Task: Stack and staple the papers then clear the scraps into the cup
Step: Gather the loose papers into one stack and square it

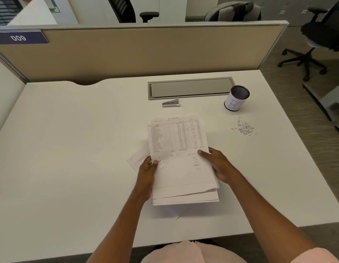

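I see both hands on a loose stack of papers (181, 160) near the middle of the white desk (70, 149), a little toward its near edge. My left hand (147, 172) grips the stack's left edge, thumb on top and fingers curled beneath; my right hand (220, 166) clasps the right edge the same way, thumb pressed flat on the top sheet. The top sheet is thin, matte white paper printed with a ruled table of fine rows and columns, with handwritten notes below it, some in red. The sheets beneath are not squared: their lower edges fan out in uneven steps, and one stray sheet (137, 161) pokes out at an angle beside the left hand. Toward the far edge of the desk lies a small stapler (171, 103), silvery metal and wedge-shaped, just in front of a long grey rectangular cable hatch (190, 88) set into the surface. Nearer the far right corner stands the cup (237, 98), a cylindrical black mesh holder wrapped in a white paper band with blue hand-drawn letters. Between the cup and the desk's right edge sits a little heap of scraps (243, 127), torn, crumpled white bits scattered loosely. A beige fabric partition (146, 52) backs the desk.
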### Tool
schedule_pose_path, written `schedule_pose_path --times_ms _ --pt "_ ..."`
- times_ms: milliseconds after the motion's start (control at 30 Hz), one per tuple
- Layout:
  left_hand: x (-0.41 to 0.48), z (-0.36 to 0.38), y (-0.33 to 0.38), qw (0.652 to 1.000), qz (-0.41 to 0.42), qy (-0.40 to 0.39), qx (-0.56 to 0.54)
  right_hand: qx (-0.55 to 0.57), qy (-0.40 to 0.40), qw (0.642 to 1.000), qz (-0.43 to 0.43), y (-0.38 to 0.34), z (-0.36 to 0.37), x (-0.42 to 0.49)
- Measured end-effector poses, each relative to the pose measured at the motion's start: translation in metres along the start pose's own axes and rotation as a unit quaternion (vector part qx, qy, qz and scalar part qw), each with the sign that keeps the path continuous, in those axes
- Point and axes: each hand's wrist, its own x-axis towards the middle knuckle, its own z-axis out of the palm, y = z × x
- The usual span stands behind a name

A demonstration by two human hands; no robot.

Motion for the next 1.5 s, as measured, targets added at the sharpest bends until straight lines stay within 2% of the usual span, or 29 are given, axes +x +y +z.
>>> schedule_pose_path --times_ms 133,233,333,400,533,633,867,967,1133,1267,1367,1500 --pt "-0.002 0.003 0.007 0.999 0.001 -0.019 0.039 -0.023 -0.01 1.0 -0.001 0.007 -0.006 -0.001" --pt "0.003 0.001 0.017 0.991 0.012 0.02 0.129 -0.032 0.015 0.999 0.001 0.009 -0.016 -0.002" --pt "0.015 -0.015 0.021 0.949 0.085 0.147 0.267 -0.026 0.023 0.999 0.001 0.008 -0.031 -0.008" --pt "0.027 -0.033 0.019 0.914 0.089 0.192 0.346 -0.026 0.013 1.0 0.004 0.009 -0.042 -0.013" --pt "0.043 -0.057 0.02 0.864 0.003 0.174 0.473 -0.017 0.007 1.0 0.021 0.015 -0.062 -0.023" --pt "0.047 -0.059 0.02 0.839 0.005 0.161 0.519 -0.011 0.013 0.999 0.031 0.019 -0.073 -0.027" --pt "0.058 -0.058 0.026 0.849 -0.014 0.162 0.502 0.003 0.007 0.999 0.043 0.027 -0.073 -0.026" --pt "0.063 -0.06 0.03 0.868 -0.008 0.143 0.475 0.003 -0.004 0.999 0.044 0.024 -0.064 -0.025" --pt "0.074 -0.066 0.041 0.924 0.05 0.088 0.369 -0.032 -0.028 0.998 0.038 0.019 -0.044 -0.018" --pt "0.092 -0.062 0.046 0.969 -0.014 0.115 0.219 -0.053 -0.041 0.997 0.042 0.016 -0.029 -0.011" --pt "0.107 -0.058 0.045 0.981 -0.065 0.152 0.103 -0.062 -0.042 0.997 0.035 0.013 -0.018 -0.004" --pt "0.114 -0.047 0.047 0.984 -0.082 0.149 0.05 -0.064 -0.029 0.997 0.029 0.011 -0.006 0.009"
